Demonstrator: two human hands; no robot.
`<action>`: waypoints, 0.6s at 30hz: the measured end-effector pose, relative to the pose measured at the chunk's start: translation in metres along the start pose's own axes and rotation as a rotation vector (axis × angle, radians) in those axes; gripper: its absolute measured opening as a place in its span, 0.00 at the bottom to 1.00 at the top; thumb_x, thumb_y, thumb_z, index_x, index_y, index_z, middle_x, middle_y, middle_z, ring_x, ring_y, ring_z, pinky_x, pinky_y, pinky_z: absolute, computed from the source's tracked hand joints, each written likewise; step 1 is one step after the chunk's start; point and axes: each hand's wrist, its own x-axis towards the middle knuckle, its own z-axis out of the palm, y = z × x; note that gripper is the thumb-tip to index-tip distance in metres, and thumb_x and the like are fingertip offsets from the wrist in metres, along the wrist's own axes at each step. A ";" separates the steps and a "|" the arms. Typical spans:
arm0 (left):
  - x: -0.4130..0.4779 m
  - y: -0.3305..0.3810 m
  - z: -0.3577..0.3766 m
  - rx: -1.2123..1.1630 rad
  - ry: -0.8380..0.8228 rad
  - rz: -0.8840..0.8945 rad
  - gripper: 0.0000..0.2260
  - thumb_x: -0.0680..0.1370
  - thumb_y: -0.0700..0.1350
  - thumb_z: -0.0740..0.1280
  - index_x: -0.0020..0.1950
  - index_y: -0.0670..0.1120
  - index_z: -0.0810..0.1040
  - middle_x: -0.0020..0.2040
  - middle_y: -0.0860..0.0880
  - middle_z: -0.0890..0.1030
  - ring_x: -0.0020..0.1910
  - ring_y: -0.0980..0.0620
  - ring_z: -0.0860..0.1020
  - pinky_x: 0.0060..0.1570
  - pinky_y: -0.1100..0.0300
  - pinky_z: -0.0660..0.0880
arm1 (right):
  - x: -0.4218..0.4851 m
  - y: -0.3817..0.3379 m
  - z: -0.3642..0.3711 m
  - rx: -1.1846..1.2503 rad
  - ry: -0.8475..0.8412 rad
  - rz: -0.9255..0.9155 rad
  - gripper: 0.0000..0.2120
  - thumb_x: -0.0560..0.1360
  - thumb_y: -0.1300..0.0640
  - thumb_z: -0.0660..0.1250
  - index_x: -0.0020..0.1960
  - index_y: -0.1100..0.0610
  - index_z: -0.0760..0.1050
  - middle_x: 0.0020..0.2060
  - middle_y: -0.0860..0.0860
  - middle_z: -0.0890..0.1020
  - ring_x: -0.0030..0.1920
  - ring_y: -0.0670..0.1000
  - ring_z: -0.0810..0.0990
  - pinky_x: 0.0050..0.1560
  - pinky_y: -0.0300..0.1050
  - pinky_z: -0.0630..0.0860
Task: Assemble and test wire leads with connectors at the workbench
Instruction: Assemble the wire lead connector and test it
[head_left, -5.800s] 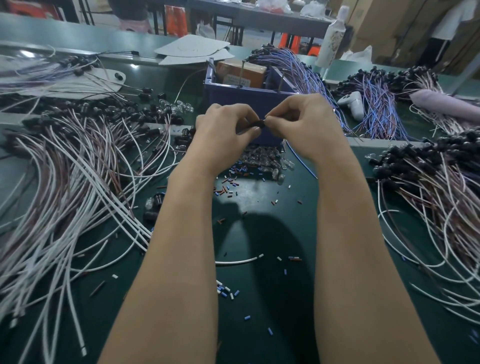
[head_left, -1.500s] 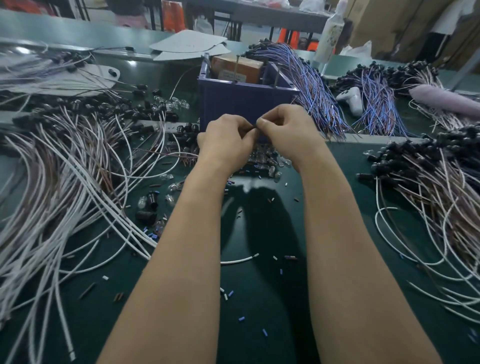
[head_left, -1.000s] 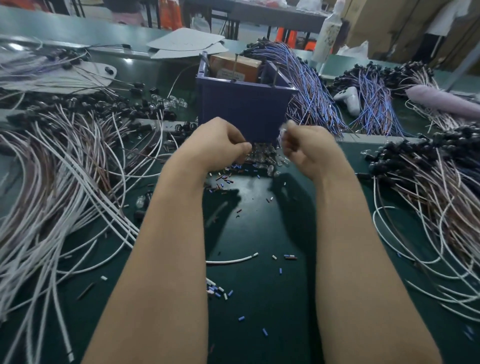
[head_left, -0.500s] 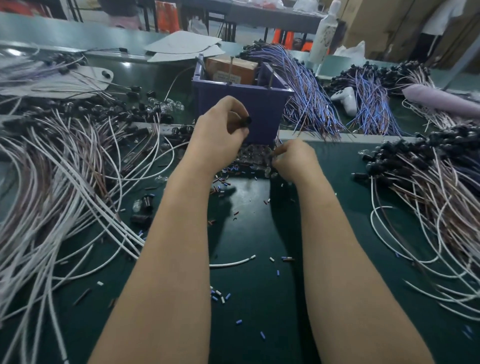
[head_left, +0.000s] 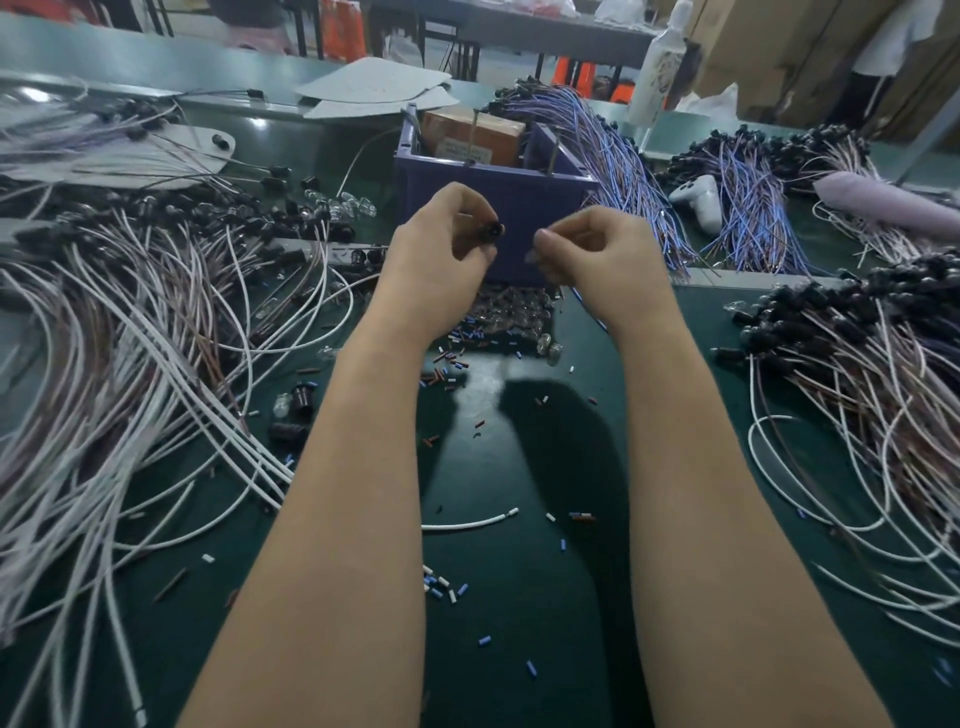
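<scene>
At 12 o'clock, in front of the purple bin (head_left: 545, 197), the left hand (head_left: 436, 254) pinches a small black connector (head_left: 492, 230) between thumb and forefinger. Just beside it, toward 1 o'clock, the right hand (head_left: 597, 254) pinches a small clear piece (head_left: 533, 255), too blurred to name. The brown box (head_left: 483, 130) in the bin bears a label (head_left: 464, 151) whose print is too small to read. At 3 o'clock lie leads with black ends (head_left: 883, 374), at 9 o'clock white and brown wires (head_left: 130, 338)

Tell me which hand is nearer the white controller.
Right. The right hand sits left of the white controller; the left hand is farther left.
</scene>
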 end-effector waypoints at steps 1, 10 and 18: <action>0.000 0.000 0.000 0.009 0.000 -0.001 0.09 0.77 0.35 0.64 0.49 0.50 0.72 0.51 0.49 0.83 0.53 0.54 0.80 0.60 0.54 0.75 | 0.000 -0.006 -0.001 0.073 -0.013 -0.030 0.06 0.73 0.62 0.70 0.40 0.55 0.76 0.37 0.58 0.84 0.35 0.49 0.81 0.42 0.44 0.81; -0.001 0.004 0.000 0.065 -0.008 0.011 0.08 0.77 0.36 0.64 0.50 0.49 0.73 0.47 0.50 0.82 0.48 0.54 0.80 0.55 0.60 0.75 | -0.005 -0.032 -0.003 -0.017 -0.088 -0.143 0.06 0.71 0.65 0.71 0.42 0.55 0.79 0.36 0.54 0.84 0.37 0.49 0.83 0.48 0.47 0.82; -0.001 0.005 0.001 0.102 -0.018 0.021 0.07 0.77 0.37 0.65 0.51 0.48 0.75 0.48 0.48 0.83 0.49 0.53 0.80 0.52 0.62 0.75 | -0.005 -0.037 -0.002 -0.326 -0.006 -0.259 0.02 0.72 0.59 0.71 0.44 0.54 0.81 0.38 0.50 0.83 0.40 0.46 0.81 0.46 0.38 0.78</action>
